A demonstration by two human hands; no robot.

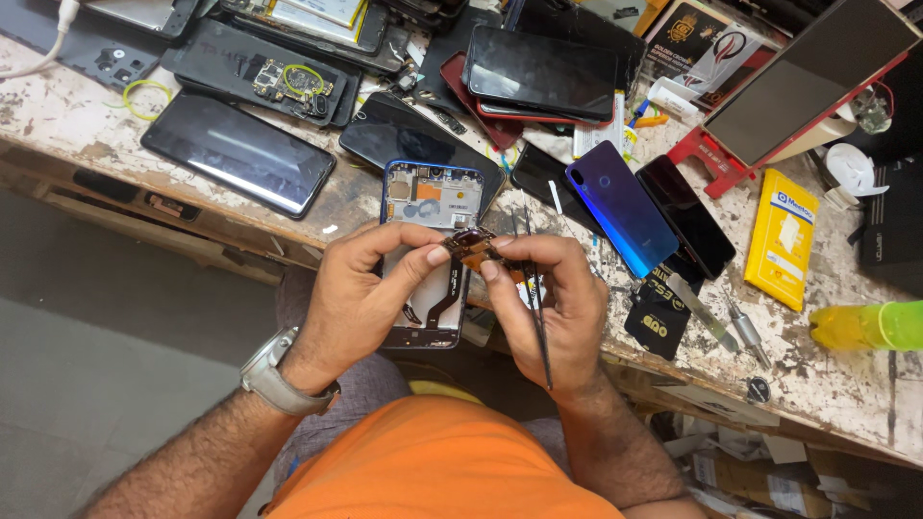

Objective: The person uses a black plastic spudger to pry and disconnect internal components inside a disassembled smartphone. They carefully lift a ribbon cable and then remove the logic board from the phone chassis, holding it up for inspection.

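My left hand [361, 293] and my right hand [553, 308] meet over the bench edge, both pinching a small brown and orange flex part [473, 245] between thumbs and forefingers. The right hand also grips thin black tweezers [536, 317] that run down across its palm. Under the hands lies an opened blue-framed phone [431, 197] with its inner parts showing, hanging partly over the edge of the worn white workbench [67, 120]. A grey watch sits on my left wrist.
Several phones lie about: a black one [238, 152] at left, a blue-purple one [620, 204] and a black one [685, 214] at right. A yellow packet [784, 235], a screwdriver [745, 332], a yellow-green bottle [865, 325] and a red-framed screen stand [803, 82] sit further right.
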